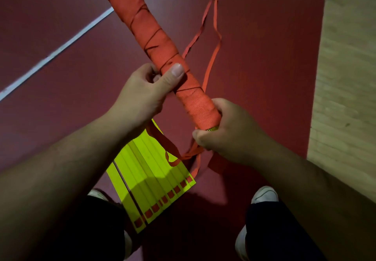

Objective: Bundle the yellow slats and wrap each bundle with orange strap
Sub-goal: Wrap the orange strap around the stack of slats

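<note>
Maroon floor (61,26): left hand (145,92), right hand (227,132) clasp bundle (140,16).

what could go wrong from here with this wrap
The loose orange strap trails in long loops over the red floor and across the flat yellow slats; pulling it may snag or drag them.
The left hand and right hand grip the long orange-wrapped bundle only near its close end, so the far end could sag and loosen the wraps.
</note>
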Demonstrator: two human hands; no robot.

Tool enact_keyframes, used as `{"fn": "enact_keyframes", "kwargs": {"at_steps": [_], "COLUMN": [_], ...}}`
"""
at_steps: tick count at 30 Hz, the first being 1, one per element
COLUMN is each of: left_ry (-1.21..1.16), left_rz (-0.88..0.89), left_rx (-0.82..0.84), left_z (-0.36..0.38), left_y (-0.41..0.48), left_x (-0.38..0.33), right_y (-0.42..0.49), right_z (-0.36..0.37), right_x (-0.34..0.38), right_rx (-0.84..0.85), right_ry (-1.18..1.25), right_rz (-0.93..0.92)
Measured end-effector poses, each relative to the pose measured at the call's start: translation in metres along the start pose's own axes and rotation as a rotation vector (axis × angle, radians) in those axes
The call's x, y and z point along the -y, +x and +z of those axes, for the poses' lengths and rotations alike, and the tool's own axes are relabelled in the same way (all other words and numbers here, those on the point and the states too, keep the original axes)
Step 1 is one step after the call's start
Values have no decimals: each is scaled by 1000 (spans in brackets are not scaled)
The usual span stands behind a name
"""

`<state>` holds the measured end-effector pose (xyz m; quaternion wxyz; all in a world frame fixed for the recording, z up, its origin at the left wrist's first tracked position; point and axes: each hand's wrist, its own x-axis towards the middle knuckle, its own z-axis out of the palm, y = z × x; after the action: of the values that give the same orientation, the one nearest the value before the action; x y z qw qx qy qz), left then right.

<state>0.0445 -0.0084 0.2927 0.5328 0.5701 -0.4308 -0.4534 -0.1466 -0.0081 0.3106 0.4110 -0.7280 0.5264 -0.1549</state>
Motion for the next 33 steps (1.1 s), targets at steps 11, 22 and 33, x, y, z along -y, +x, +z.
{"fn": "enact_keyframes", "kwargs": {"at_steps": [11, 22, 33], "left_ry": [-183, -45, -81], "left_rz": [107, 171, -11], "left_rx": [314, 65, 232], "left_z": [-11, 3, -9], "left_y": [-3, -8, -3], "left_x": [-8, -11, -4], "right_y": [-4, -2, -4], "right_z": [-10, 3, -2], "right_x": [-1, 5, 4], "right_rx": [317, 11, 206], "right_ry": [517, 70, 478], "right_rz": [22, 18, 58]}}
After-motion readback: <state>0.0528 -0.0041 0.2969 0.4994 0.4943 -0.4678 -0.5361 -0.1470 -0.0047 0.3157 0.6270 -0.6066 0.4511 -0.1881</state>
